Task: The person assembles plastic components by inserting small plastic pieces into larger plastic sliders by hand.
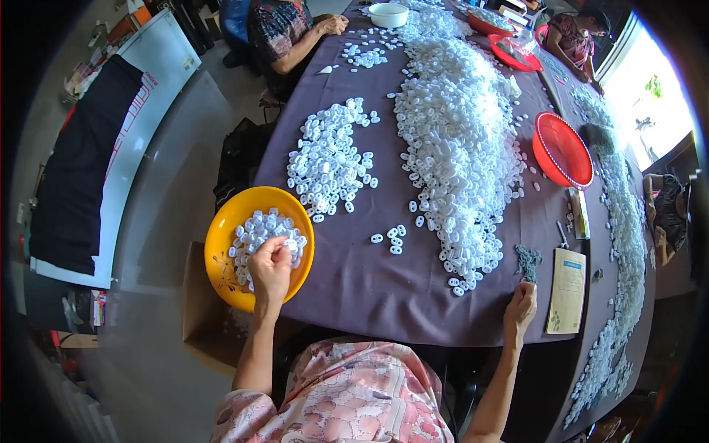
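Observation:
My left hand (pixel 271 272) is over the yellow bowl (pixel 221 214) at the table's left corner, its thumb and fingers closed together. White two-hole oval plastic pieces (pixel 260 225) fill part of the bowl and lie right around the fingertips, so I cannot make out what is between them. My right hand (pixel 521 306) is closed at the table's front edge, and whatever it holds is hidden. Just beyond its knuckles lies a small heap of grey-green bits (pixel 527 260). A few loose white pieces (pixel 395 238) lie on the dark cloth between my hands.
A long mound of white pieces (pixel 450 148) runs down the table, with a smaller pile (pixel 331 159) to its left. At right are a red basket (pixel 555 151) and a tan packet (pixel 566 292). A cardboard box (pixel 203 325) stands below the bowl. Other people sit around the table.

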The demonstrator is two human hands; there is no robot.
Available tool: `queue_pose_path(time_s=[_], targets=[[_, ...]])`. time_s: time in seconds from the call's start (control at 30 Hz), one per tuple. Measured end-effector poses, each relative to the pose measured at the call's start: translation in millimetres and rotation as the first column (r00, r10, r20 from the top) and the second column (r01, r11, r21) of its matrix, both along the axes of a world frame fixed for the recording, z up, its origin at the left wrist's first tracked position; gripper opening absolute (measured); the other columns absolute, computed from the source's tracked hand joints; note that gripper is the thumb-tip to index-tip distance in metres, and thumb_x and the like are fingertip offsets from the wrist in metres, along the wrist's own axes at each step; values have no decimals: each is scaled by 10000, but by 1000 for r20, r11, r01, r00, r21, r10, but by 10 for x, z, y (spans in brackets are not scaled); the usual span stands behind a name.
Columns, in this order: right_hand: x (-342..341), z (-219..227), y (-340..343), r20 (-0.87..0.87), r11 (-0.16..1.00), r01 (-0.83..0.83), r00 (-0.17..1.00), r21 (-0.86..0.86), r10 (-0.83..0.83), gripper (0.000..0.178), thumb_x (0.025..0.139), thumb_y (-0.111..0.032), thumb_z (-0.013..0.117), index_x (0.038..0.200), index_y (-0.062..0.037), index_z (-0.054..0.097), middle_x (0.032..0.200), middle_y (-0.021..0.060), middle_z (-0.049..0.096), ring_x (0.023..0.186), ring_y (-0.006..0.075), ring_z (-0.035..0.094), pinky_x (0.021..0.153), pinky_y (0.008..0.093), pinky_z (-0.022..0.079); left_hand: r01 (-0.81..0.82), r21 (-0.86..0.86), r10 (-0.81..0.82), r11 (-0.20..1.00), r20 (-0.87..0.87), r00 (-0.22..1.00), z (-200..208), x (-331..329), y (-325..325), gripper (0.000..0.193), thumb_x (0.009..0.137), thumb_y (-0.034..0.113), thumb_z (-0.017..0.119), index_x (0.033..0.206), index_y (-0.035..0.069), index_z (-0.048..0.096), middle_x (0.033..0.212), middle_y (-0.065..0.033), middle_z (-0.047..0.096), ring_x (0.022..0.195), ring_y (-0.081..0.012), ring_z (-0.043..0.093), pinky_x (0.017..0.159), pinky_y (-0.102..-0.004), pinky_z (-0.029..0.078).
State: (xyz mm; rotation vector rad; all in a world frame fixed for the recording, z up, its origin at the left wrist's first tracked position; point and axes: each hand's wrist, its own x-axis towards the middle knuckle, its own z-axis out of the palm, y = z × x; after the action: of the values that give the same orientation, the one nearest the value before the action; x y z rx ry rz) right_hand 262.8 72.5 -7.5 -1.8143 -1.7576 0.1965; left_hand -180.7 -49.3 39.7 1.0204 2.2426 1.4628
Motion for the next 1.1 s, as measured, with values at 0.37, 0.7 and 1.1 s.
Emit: queue_pose_path(time_s=[0.37, 0.7, 1.1], targets=[[-69, -15, -107, -190, 994, 25, 982, 107, -4, 101, 849, -32, 514, 938, -18, 559, 832, 133, 569, 748, 289, 578, 672, 358, 468, 312, 79, -285, 947, -242, 928, 79, 659, 372, 125, 800, 49, 616, 916, 3, 635, 761, -113, 617, 655, -228, 609, 583, -324, 476], [-90, 13, -134, -168, 984, 1, 985, 177, 30, 89, 845, -25, 532, 927, -17, 565, 831, 128, 574, 748, 279, 584, 663, 341, 469, 613, 10, -594, 790, -238, 769, -389, 1706, 1080, 145, 747, 44, 632, 892, 31, 636, 777, -109, 607, 665, -256, 617, 584, -342, 487], [-122, 60, -114, -118, 981, -32, 991, 193, 55, 59, 848, -12, 515, 894, -23, 550, 819, 123, 555, 738, 284, 567, 651, 345, 453, 626, -138, -638, 767, -263, 724, -393, 1764, 1115, 196, 717, 65, 686, 899, 68, 614, 782, -77, 570, 666, -227, 611, 594, -339, 487]])
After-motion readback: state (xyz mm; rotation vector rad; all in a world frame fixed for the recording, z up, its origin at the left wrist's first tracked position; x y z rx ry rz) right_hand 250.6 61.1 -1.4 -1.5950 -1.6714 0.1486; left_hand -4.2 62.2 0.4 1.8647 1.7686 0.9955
